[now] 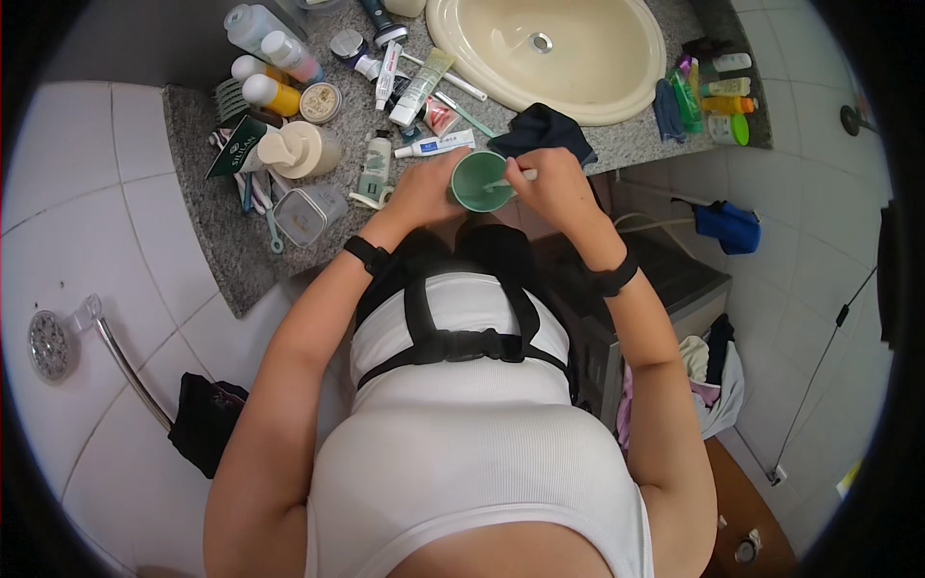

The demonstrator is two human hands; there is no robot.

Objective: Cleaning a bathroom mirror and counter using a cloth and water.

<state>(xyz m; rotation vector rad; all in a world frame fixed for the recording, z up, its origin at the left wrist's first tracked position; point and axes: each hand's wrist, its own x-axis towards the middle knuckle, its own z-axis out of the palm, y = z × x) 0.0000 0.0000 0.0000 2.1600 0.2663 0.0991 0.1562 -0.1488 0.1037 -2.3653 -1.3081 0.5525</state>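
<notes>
Just in front of the counter's edge, my left hand (427, 190) is closed around the side of a green cup (470, 175). The cup is tilted so that its inside faces up towards me. My right hand (561, 196) pinches a slim white stick (497, 184), shaped like a toothbrush, whose far end reaches into the cup. Its exact kind is too small to make out. A dark cloth (541, 132) lies on the counter just beyond my right hand. Next to my left hand are a grey-green tube (376, 166) and a white-and-blue tube (438, 144).
A cream oval sink (617, 58) is set into the grey granite counter (207, 226). Bottles, a pump bottle (313, 151) and a clear container (306, 214) crowd the left side. Small bottles and tubes (727, 88) stand at the right. A shower head (48, 345) hangs at left.
</notes>
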